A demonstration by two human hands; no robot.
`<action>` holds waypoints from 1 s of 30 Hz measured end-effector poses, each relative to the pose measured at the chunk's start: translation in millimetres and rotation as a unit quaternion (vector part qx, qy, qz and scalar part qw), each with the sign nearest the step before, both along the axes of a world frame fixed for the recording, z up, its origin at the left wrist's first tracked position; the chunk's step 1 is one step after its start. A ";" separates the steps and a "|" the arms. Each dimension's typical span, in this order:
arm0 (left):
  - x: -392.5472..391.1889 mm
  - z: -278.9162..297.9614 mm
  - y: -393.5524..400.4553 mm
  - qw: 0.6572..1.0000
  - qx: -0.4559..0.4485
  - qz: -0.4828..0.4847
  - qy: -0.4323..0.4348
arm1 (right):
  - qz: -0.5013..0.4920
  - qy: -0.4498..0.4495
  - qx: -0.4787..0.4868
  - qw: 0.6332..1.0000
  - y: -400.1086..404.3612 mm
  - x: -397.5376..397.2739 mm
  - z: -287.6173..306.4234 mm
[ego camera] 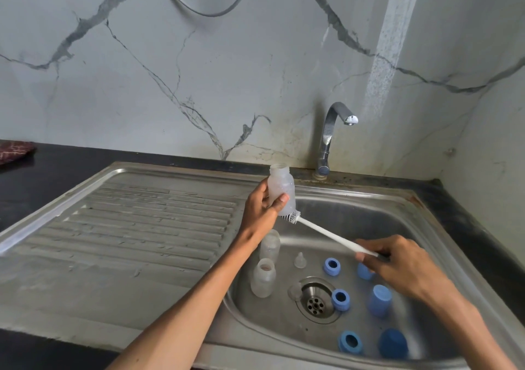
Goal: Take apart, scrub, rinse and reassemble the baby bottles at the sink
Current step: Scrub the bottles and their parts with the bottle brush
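Over the sink basin [369, 222] my left hand [260, 210] holds a frosted bottle [281, 190] upright, fingers and thumb wrapped round its body, mouth up and open. My right hand [397, 264] pinches the far end of the white brush [326, 234], whose bristle head touches the bottle's base from outside. Two more bottles [264, 277] stand on the basin floor by my left forearm, with a clear nipple [299, 260], blue rings [331, 266] and blue caps [380, 300] scattered around the drain [315, 301]. No water comes from the tap [335, 131].

My worry is the grip on the brush: holding it so far back gives little control, so the head could skid off the wet plastic. A hard push could also knock the bottle out of my left grip onto the parts below. The small nipple near the drain may slide once water runs.
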State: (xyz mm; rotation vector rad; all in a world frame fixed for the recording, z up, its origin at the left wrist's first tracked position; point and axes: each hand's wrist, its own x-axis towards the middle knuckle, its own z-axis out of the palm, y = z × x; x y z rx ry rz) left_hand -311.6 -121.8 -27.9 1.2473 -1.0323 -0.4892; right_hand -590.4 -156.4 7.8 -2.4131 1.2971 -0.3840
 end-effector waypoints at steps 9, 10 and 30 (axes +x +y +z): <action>-0.2 -2.5 -0.7 1.000 0.004 0.009 -0.009 | 0.042 -0.002 0.038 0.998 5.5 9.6 -7.3; -1.3 -2.6 -0.8 1.000 0.005 0.010 -0.014 | 0.047 0.000 0.042 0.998 5.2 10.0 -9.9; 1.4 -3.3 0.5 0.998 0.001 0.058 -0.011 | -0.029 -0.033 0.023 0.999 4.2 -6.4 7.2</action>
